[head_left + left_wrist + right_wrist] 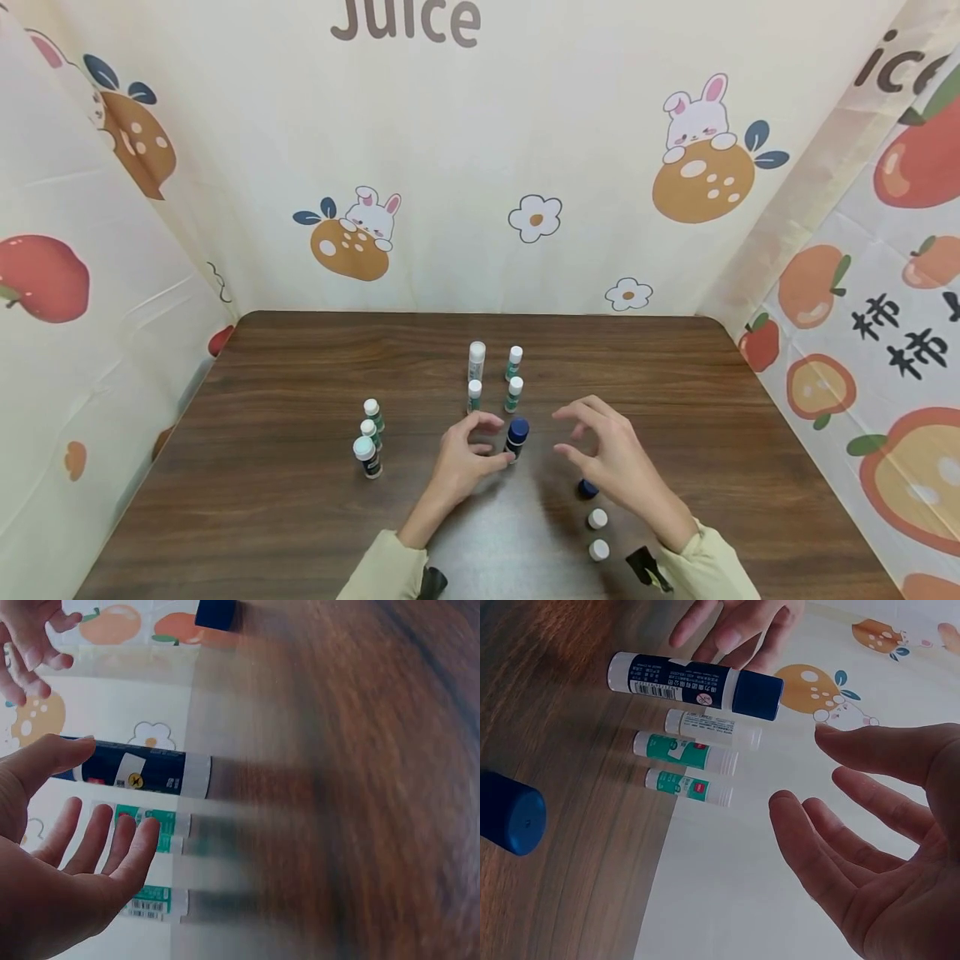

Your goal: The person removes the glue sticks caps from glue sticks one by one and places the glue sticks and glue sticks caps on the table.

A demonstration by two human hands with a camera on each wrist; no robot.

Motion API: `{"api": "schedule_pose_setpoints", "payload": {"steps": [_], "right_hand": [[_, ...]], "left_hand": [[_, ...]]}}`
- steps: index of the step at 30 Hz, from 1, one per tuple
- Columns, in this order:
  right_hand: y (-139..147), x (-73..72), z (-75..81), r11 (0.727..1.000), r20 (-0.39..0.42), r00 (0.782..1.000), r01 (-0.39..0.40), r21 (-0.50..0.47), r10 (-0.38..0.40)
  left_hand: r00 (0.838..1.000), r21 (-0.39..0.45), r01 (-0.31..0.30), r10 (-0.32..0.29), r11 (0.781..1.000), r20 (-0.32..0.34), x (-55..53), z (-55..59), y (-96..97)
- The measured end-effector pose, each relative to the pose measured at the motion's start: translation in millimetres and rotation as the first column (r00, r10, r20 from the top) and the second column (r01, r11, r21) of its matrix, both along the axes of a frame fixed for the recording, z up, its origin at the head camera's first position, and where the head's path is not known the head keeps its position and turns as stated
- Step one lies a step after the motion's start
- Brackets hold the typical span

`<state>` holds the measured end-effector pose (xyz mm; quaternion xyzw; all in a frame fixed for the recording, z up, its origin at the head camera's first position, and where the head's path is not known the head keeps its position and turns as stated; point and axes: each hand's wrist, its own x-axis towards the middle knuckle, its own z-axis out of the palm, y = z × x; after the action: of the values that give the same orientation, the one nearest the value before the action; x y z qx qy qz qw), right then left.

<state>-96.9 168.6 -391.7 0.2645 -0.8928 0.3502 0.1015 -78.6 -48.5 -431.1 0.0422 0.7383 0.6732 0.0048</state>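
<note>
A navy glue stick with a blue cap (pixel 517 432) stands upright between the two hands. Beside it on the left is my left hand (pixel 463 457), its thumb close to the stick and its fingers spread and slightly bent; whether the thumb touches cannot be told. To the stick's right my right hand (pixel 611 450) hovers with thumb and fingers apart, holding nothing. Under the right hand lies a blue cap (pixel 587 489), partly hidden in the head view, larger in the right wrist view. Behind the navy stick stand several white-capped glue sticks, among them a green one (pixel 676 750) and a taller pale one (pixel 477 360).
At the left, a row holds two small green glue sticks (pixel 374 414) and a larger dark one with a pale cap (pixel 366 456). Two white caps (pixel 597 518) sit near the right forearm. The brown wooden table (pixel 285 400) meets printed curtains (pixel 465 150) at its back and sides.
</note>
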Motion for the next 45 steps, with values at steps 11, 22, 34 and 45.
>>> {"api": "schedule_pose_setpoints", "payload": {"steps": [11, 22, 34, 45], "right_hand": [[-14.8, -9.0, -0.2, 0.999, 0.016, 0.999, -0.04, 0.012, 0.039], [-26.8, -11.6, -4.5, 0.998, 0.058, 0.996, -0.06, -0.008, 0.06], [-27.0, -11.6, -4.2, 0.995, -0.031, 0.995, -0.092, -0.029, 0.091], [-31.2, -9.2, 5.5, 0.992, -0.015, 0.992, -0.122, -0.026, 0.122]], "left_hand": [[1.0, -0.028, 0.024, -0.025, 0.999, -0.012, -5.1, -2.5, 4.2], [0.999, -0.094, 0.044, -0.046, 0.995, -0.016, -24.0, -49.4, 12.0], [0.995, -0.066, 0.068, -0.073, 0.995, -0.073, -13.5, -16.8, 9.8], [0.99, -0.111, 0.056, -0.069, 0.992, -0.122, -19.0, -31.0, 5.4]]}}
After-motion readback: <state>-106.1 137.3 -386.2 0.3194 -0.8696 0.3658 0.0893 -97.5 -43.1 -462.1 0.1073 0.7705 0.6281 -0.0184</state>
